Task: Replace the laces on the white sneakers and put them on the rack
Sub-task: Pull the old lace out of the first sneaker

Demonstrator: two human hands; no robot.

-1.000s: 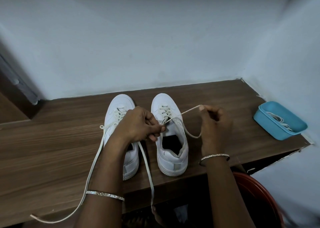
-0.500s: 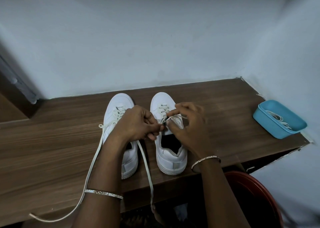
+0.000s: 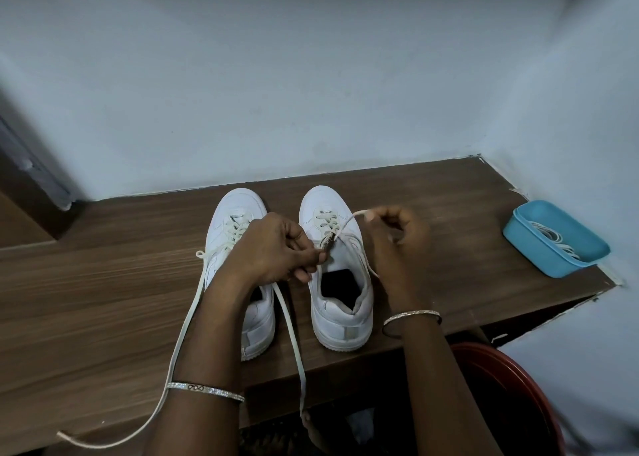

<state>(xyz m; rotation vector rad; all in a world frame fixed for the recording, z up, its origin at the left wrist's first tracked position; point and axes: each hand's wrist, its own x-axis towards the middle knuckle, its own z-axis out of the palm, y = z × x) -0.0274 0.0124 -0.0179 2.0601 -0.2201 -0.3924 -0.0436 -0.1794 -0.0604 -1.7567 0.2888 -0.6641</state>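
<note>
Nearest me, one red tub (image 3: pixel 511 386) is sitting below the tabletop's (image 3: pixel 103 300) front edge. Two bangles are showing, one on each wrist (image 3: pixel 204 390) (image 3: pixel 411 315). Two loose strands are trailing toward the near edge: a long one (image 3: pixel 183 334) is curving down from the left sneaker's side, and a shorter one (image 3: pixel 290 331) is dropping from under the left hand and hanging over the edge.

Two white sneakers are standing side by side on the tabletop, heels toward the person: the left sneaker (image 3: pixel 238 210), partly hidden by the forearm, and the right sneaker (image 3: pixel 340 317), with its opening in plain view. Two hands are working above them, apart from each other. The left hand (image 3: pixel 273 248) is pinching the lace (image 3: pixel 349 222) at the top of the right sneaker's lacing. The right hand (image 3: pixel 397 244) is pinching that lace's free end, holding it out in a taut line.

Further right, one blue tray (image 3: pixel 539 251) is sitting near the tabletop's corner with a bundle of white laces (image 3: pixel 553 237) inside, against the pale wall (image 3: pixel 311 92).

Half a second ago the right hand was crowding the left one at the lacing; it has since pulled away to the right, drawing the lace out. The left hand is keeping its place.
</note>
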